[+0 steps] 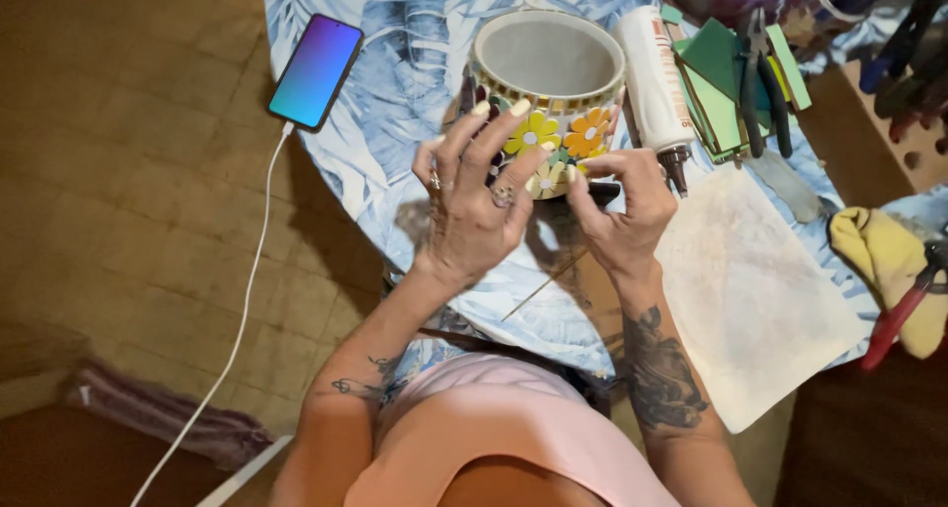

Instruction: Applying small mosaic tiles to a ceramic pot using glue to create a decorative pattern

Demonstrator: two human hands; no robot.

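A round pot (549, 61) with a pale rim and a mosaic of yellow, orange and cream flower tiles stands on the table, tilted toward me. My left hand (474, 196) rests spread against its near side, fingertips on the tiles. My right hand (620, 203) pinches at a cream flower tile (545, 178) on the pot's lower side; a dark tool seems to lie under its fingers. Whether it holds a small piece I cannot tell.
The table wears a blue leaf-print cloth (395, 92). A white glue bottle (654, 78) lies right of the pot, beside green tiles (716, 87) and pliers (765, 82). A pale sheet (750, 290), yellow rag (889, 260), red-handled tool (894, 319), a thin stick (543, 285) and a charging phone (316, 70) surround me.
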